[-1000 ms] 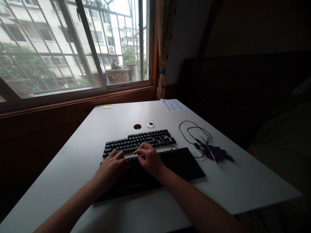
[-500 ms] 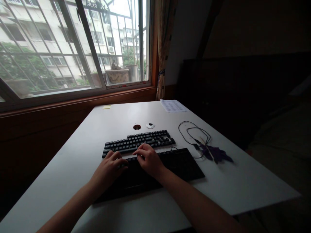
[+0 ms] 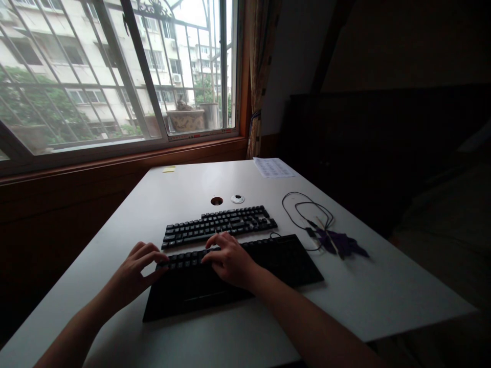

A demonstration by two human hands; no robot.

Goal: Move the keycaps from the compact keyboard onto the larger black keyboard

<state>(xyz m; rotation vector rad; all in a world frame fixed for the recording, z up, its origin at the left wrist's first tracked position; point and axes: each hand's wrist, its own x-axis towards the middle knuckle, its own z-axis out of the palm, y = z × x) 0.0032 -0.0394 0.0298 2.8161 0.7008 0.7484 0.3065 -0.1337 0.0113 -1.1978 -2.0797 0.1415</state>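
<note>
A black keyboard (image 3: 215,291) lies in front of me, with a row of keycaps (image 3: 186,260) along its upper left part; much of its dark surface is too dim to read. My left hand (image 3: 140,263) is at its upper left corner, thumb and fingertips closed on the edge by the leftmost key. Over the keyboard's upper middle, my right hand (image 3: 230,260) is bent, with thumb and index finger about a dark keycap at the end of the row. Just behind, loose black keycaps (image 3: 192,235) lie in keyboard order on the table, some with gaps between them.
On the right of the white table (image 3: 376,301) lie a coiled black cable (image 3: 303,202), a dark purple cloth (image 3: 347,244) and a thin stick (image 3: 333,243). A printed sheet (image 3: 274,167), a yellow note (image 3: 169,168), a round hole (image 3: 217,201) and its white cover (image 3: 237,199) are farther back.
My left hand has moved left from the keyboard's key row to its left corner, uncovering several keycaps. My right hand has shifted slightly left and down toward the row.
</note>
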